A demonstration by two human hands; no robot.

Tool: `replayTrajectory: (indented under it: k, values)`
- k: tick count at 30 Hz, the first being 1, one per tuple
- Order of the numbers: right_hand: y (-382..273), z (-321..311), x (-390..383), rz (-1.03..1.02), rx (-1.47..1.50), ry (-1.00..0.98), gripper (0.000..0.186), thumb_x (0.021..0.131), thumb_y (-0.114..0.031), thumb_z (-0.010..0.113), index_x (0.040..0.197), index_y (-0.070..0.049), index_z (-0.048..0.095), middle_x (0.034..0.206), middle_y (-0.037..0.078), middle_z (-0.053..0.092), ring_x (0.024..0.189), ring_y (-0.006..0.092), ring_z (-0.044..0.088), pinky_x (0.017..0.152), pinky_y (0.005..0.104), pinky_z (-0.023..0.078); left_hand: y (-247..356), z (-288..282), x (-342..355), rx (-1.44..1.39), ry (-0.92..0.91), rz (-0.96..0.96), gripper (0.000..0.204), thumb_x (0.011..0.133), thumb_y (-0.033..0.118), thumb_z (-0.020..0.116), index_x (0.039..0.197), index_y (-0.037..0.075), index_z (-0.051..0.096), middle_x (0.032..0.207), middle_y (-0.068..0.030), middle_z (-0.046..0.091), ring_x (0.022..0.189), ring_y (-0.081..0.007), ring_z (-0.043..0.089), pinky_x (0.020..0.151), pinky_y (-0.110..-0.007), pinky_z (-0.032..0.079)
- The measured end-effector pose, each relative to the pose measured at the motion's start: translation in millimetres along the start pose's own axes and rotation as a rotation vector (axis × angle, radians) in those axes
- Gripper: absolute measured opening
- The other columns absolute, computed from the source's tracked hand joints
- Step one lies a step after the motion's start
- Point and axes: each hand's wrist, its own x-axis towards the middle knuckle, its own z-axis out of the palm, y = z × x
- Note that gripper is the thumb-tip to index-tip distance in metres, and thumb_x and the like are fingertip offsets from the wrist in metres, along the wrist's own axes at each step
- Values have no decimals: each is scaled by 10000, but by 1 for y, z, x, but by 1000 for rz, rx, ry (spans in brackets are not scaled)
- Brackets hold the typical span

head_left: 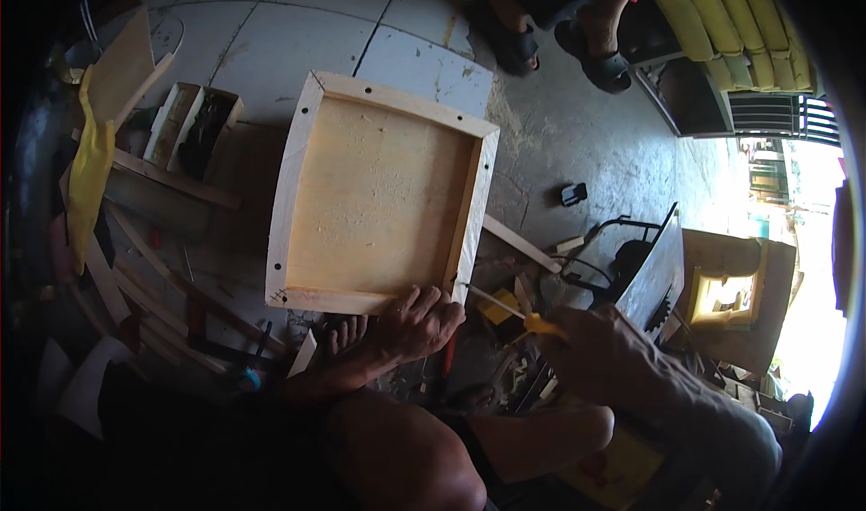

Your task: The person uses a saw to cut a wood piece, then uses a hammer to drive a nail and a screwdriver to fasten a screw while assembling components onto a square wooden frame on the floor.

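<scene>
A shallow square wooden box with a mitred frame and a flat panel inside sits in front of me. Dark screw holes or screw heads dot its rim. My left hand is closed over the near edge, close to the near right corner, with its fingers curled on the wood. In my right hand is a screwdriver with a yellow handle. Its thin shaft points left and its tip meets the frame's outer side near that same corner. My grip hides part of the handle.
Wood strips and offcuts lie at the left, beside a divided box and a yellow cloth. A saw-like machine with a toothed blade stands at right, near a small black object. Another person's sandalled feet are at the far side.
</scene>
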Motion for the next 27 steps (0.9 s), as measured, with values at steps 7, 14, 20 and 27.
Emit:
replayTrajectory:
  k: [7,14,20,27]
  values:
    - [-3,16,-20,-391,-823,291,465,940,-210,666,1349,-12,566,911,114,653,715,271,676,631,408,544,-3,-8,4,11,-82,38,264,966,316,625,1169,147,640,841,-6,591,835,-161,601,713,-335,449]
    - [-21,-3,-12,-174,-292,50,346,892,-204,670,1153,18,621,811,23,555,673,140,536,623,268,434,9,-1,11,-61,-271,-121,444,916,399,683,1308,213,587,1030,-97,607,973,-255,599,774,-419,476]
    - [-20,2,-5,-598,-980,306,225,920,-188,663,1037,3,641,845,139,668,677,261,697,554,369,547,11,2,15,-51,-427,-121,456,944,434,664,1318,189,573,1115,-149,600,1054,-316,592,846,-475,468]
    - [-19,-6,-1,-149,-315,168,240,930,-242,663,984,-8,664,830,151,688,688,276,700,576,378,550,9,-3,11,58,-421,-55,323,968,324,599,1259,185,578,1060,-125,619,981,-276,604,802,-443,466]
